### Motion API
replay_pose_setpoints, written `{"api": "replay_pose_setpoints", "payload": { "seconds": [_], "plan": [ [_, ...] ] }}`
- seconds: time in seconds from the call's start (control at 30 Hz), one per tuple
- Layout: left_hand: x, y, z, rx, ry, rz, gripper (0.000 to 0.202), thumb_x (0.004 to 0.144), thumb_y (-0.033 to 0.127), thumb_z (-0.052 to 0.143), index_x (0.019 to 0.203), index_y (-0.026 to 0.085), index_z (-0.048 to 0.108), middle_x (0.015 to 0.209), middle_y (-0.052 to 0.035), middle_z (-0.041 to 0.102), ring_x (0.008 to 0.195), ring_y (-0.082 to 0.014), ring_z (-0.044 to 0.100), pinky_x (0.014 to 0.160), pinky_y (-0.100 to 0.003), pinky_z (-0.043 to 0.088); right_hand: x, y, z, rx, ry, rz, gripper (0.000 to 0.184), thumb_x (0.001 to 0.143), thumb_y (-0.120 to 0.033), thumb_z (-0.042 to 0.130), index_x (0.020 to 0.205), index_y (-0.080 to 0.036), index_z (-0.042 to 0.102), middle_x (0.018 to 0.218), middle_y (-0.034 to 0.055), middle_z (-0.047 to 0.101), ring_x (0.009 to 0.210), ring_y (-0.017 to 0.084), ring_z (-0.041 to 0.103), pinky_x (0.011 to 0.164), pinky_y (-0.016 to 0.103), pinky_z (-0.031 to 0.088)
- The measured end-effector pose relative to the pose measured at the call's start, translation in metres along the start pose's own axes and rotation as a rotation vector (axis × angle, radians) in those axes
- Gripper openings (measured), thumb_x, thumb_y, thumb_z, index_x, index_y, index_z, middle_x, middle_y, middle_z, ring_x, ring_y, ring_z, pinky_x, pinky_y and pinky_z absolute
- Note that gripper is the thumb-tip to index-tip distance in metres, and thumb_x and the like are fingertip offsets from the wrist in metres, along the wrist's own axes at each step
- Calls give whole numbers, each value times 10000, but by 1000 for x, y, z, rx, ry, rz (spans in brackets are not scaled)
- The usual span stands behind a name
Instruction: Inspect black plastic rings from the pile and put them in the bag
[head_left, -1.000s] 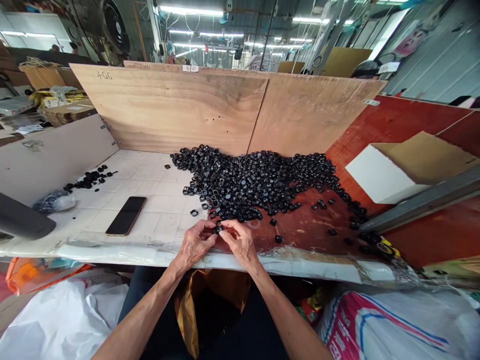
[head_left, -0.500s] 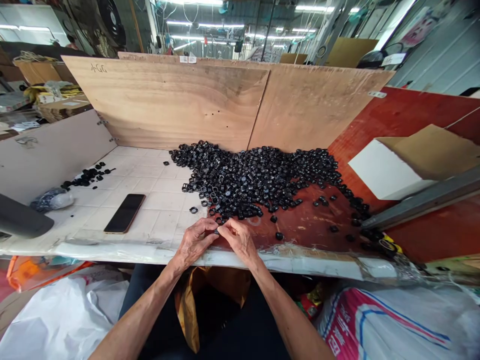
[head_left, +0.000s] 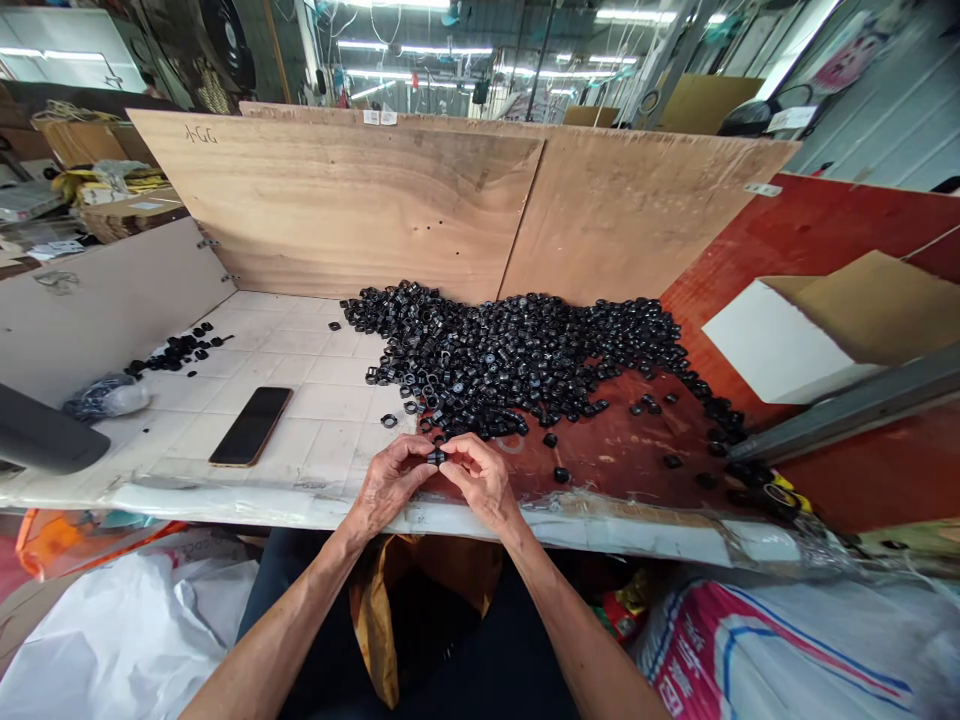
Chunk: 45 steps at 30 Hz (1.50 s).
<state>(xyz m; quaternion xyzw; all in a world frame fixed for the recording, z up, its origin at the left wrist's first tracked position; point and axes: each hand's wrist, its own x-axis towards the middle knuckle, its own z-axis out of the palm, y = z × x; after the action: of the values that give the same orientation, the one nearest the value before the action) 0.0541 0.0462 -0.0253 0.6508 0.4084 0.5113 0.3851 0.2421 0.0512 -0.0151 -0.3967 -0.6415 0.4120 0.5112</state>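
Observation:
Between my fingertips, just above the table's front edge, is a small black ring-shaped part. My left hand pinches it from the left side, thumb and index finger pressed together on it. From the other side my right hand grips it the same way. Its exact shape is partly covered by the fingers. Right behind my hands spreads a large heap of small black plastic parts, rings and caps among them. One loose black ring lies left of the heap, near my left hand.
A phone lies flat on the white tabletop. Further left are a small black pile and a plastic bag. Plywood boards wall the back. An open carton stands right; a brown bag hangs below the edge.
My right hand's fingers have drawn slightly away from the left ones, so the black part between them shows more. Both hands stay in the same place.

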Motion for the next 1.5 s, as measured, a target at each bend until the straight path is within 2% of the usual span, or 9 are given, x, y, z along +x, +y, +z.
{"api": "replay_pose_setpoints", "payload": {
  "seconds": [0.13, 0.3, 0.43, 0.63, 0.87, 1.07, 1.2, 1.33, 1.5],
  "plan": [
    [0, 0, 0, -9, -3, -3, 203, 908, 373, 740, 1029, 212, 706, 1086, -69, 704, 1044, -224, 694, 986, -394, 578, -1, -3, 1, -53, 13, -41, 134, 872, -290, 668, 974, -228, 728, 992, 57, 716, 821, 189, 679, 745, 297, 576],
    [0, -1, -1, 23, -27, 45, 172, 932, 339, 718, 1057, 220, 713, 1107, -72, 699, 1073, -223, 691, 1002, -395, 569, 0, -2, 5, -133, 11, 94, 188, 906, -383, 665, 812, -221, 670, 681, -4, 651, 589, 161, 620, 573, 255, 500],
    [1, 0, -2, 41, -21, 69, 182, 940, 344, 707, 1076, 224, 714, 1127, -75, 700, 1102, -222, 678, 1035, -408, 552, 1, 0, 9, -321, 53, -37, 388, 962, -404, 595, 619, -223, 568, 576, -15, 548, 555, 142, 522, 582, 256, 445],
    [1, 3, -1, -10, -18, 23, 187, 931, 372, 714, 1037, 217, 709, 1097, -70, 702, 1047, -218, 692, 984, -388, 579, -2, -3, 6, -207, 39, -93, 209, 930, -358, 622, 1051, -208, 704, 845, 32, 691, 666, 165, 633, 629, 262, 503],
    [1, 0, -2, 34, -32, 70, 171, 943, 321, 705, 1079, 217, 702, 1123, -73, 698, 1084, -216, 682, 1002, -382, 560, -1, -2, 7, -361, 41, -80, 412, 980, -392, 566, 610, -214, 549, 557, -20, 540, 524, 125, 498, 558, 249, 404],
    [1, -2, -1, -40, -21, 59, 165, 933, 315, 726, 1053, 205, 697, 1102, -66, 696, 1055, -208, 692, 954, -356, 573, -4, -3, 6, -247, 58, -147, 235, 941, -361, 608, 1084, -193, 688, 804, 16, 673, 663, 151, 625, 634, 239, 495],
    [0, -3, -1, -33, -37, 70, 165, 929, 289, 729, 1070, 208, 701, 1109, -67, 694, 1067, -205, 686, 967, -355, 567, -3, 0, 6, -323, 57, -131, 292, 983, -358, 550, 763, -199, 658, 648, 3, 627, 579, 138, 574, 594, 236, 445],
    [0, -5, -1, -37, -33, 73, 166, 934, 280, 721, 1082, 212, 692, 1138, -72, 694, 1111, -217, 682, 993, -374, 562, -2, -1, 7, -305, 72, -99, 240, 973, -377, 562, 877, -192, 681, 656, -18, 607, 557, 126, 538, 583, 229, 426],
    [0, -4, 0, -66, -20, 54, 166, 930, 292, 726, 1067, 207, 687, 1119, -68, 692, 1094, -215, 686, 973, -365, 569, -3, -9, 7, -324, 68, -98, 344, 955, -367, 569, 653, -204, 577, 581, -31, 509, 535, 119, 460, 553, 239, 372]
  ]
}}
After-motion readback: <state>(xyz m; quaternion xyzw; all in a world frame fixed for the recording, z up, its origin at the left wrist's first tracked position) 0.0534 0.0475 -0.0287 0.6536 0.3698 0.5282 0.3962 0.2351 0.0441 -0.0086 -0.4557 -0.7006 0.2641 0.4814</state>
